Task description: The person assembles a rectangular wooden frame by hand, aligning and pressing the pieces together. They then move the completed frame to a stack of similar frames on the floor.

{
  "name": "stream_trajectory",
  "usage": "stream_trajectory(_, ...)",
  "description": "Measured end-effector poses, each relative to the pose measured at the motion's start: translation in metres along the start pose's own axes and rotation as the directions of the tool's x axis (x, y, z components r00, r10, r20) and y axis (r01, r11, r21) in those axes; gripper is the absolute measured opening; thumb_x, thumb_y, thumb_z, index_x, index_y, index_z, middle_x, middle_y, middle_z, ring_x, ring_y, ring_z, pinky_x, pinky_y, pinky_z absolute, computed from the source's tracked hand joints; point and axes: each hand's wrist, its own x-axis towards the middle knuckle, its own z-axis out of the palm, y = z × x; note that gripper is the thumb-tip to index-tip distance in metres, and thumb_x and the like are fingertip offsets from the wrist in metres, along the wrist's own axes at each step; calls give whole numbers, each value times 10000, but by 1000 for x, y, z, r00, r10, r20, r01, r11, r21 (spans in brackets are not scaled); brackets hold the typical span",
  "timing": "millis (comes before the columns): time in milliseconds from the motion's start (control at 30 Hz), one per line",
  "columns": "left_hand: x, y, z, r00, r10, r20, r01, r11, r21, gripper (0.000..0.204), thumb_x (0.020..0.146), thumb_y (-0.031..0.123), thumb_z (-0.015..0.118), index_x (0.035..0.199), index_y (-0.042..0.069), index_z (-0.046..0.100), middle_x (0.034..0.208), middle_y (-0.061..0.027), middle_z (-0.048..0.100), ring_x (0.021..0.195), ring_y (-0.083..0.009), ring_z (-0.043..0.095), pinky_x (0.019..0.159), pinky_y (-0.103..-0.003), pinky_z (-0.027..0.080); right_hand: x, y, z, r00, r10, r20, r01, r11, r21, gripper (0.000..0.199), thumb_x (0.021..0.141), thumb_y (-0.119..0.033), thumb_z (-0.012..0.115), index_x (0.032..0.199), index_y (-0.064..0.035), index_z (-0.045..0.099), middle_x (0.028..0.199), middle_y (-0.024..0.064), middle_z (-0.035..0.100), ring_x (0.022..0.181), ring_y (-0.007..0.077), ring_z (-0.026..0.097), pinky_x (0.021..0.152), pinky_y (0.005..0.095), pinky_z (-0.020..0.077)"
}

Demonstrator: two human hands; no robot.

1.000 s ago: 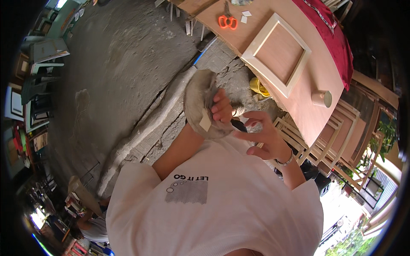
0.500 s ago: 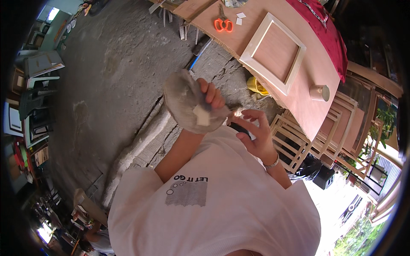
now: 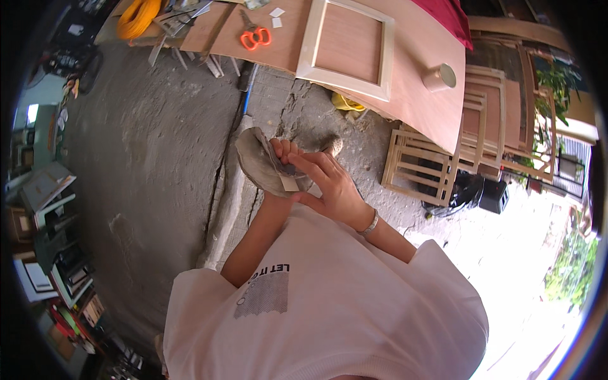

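Observation:
A grey, roundish, floppy thing (image 3: 253, 161), hollow like a cap or a soft pouch, is held up in front of my chest. Its exact kind I cannot make out. My left hand (image 3: 284, 149) grips it, with the curled fingertips showing over its upper edge and the rest hidden behind it. A small pale rectangular piece (image 3: 289, 184) shows on its side nearest my right hand. My right hand (image 3: 334, 190), a bracelet at its wrist, reaches across to it. Those fingers bend over its edge beside my left fingertips, and the thumb lies near the pale piece.
Ahead, a wooden table (image 3: 421, 117) bears a pale wooden frame (image 3: 307, 54), orange-handled scissors (image 3: 255, 38) and a can (image 3: 439, 78). Below its edge sits a yellow container (image 3: 345, 101). Slatted wooden frames (image 3: 418, 166) lean at the right. A raised concrete edge (image 3: 221, 215) runs along the floor.
My right hand has come in from the right onto the grey floppy thing, which has tipped in my left hand. The view has turned, so the table appears farther left and higher.

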Motion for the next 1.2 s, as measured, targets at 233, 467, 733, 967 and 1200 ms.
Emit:
stream_trajectory(233,7,-44,29,980,-152,-127,156,988,20,376,1000,340,512,1273,81,517,1225,-106,551,1154,-239,525,1011,-386,452,-34,20,-18,938,-64,-341,-47,950,-309,379,721,-66,797,1086,-105,704,1012,52,624,878,246,609,737,364,490)
stream_trajectory(467,7,-113,41,990,-116,-80,138,913,383,483,1019,406,472,1408,121,462,1395,-123,500,1282,-278,494,1090,-442,409,-65,36,-69,942,-82,-325,-67,903,-423,433,692,-257,848,1082,-126,711,1001,15,612,880,210,580,730,366,450)
stream_trajectory(733,-11,-228,37,976,-215,33,205,958,200,741,958,665,356,1495,155,351,1465,-88,451,1328,-254,463,1115,-423,379,-136,98,-149,889,-67,-454,-170,871,-462,392,729,-139,821,1101,-114,701,985,-3,613,864,191,578,730,344,430)
stream_trajectory(967,-9,-376,83,882,-271,-386,430,798,422,782,943,705,335,1508,165,330,1488,-84,429,1353,-270,444,1126,-439,368,-212,165,-261,901,-19,-433,-234,819,-523,479,753,-99,779,1220,-137,677,936,-1,550,803,188,537,681,351,398)
stream_trajectory(1200,21,-442,98,896,-437,-77,441,896,48,828,930,748,328,1448,111,429,1399,-106,520,1274,-271,511,1089,-433,409,-251,202,-333,914,94,-396,-304,805,-509,338,819,-129,659,1157,-115,660,997,29,512,869,201,527,745,357,422)
